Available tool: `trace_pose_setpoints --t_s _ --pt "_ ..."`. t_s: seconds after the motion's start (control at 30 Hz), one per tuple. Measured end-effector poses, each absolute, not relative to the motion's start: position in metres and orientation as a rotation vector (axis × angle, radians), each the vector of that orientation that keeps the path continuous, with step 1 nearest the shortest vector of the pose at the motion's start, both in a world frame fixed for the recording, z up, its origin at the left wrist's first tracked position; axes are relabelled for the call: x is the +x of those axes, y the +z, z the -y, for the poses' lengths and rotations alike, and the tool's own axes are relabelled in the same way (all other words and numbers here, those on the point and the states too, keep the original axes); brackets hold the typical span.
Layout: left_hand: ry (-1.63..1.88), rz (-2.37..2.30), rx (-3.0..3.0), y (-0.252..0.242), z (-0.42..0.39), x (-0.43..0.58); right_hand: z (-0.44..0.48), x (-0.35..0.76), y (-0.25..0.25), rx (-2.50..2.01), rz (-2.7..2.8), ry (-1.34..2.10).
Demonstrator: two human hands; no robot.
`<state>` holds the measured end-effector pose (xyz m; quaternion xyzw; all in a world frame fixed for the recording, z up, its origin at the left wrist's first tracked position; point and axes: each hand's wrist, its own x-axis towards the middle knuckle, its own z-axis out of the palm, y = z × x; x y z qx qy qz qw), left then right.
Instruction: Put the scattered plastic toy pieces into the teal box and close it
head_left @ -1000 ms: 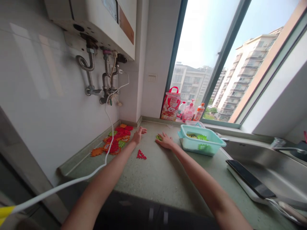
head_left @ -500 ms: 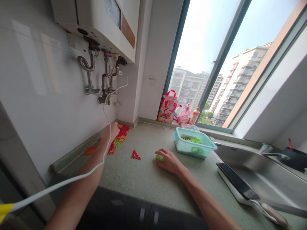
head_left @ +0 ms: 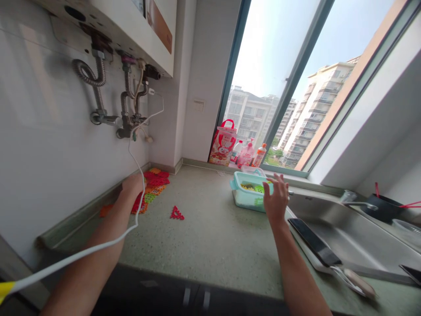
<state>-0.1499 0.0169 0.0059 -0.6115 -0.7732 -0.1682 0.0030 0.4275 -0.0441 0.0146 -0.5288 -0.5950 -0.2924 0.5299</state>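
Note:
My right hand hovers over the near right corner of a teal plastic tub, fingers spread and nothing in them. The tub holds green and yellow toy pieces. My left hand rests on the near end of a pile of red, orange and green interlocking pieces by the left wall. Its fingers are turned down into the pile and hidden. A single red triangular piece lies on the counter between the two hands.
A white cable hangs from the heater pipes across my left forearm. A red bag and bottles stand at the window. A dark phone lies on a white board beside the steel sink.
My right hand lifted off the counter with the green piece and moved right to above the tub, where it opened. My left hand drew back onto the near end of the pile. The view tilted down.

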Motion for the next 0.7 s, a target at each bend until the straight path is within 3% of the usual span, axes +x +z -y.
trace_pose_setpoints --t_s 0.13,0.37,0.53,0.7 --pt "-0.378 2.465 -1.820 0.004 -0.019 -0.155 0.040 0.433 0.009 -1.557 1.469 -0.635" --pt "-0.387 2.405 -1.745 0.008 -0.021 -0.160 0.053 0.394 0.014 -1.263 1.675 -0.699" --pt "-0.490 2.300 -1.729 0.017 -0.021 -0.146 0.056 0.350 0.003 -1.033 1.935 -0.589" --pt "-0.824 1.969 -1.893 0.025 -0.015 -0.098 0.056 0.333 -0.007 -0.955 2.046 -0.457"
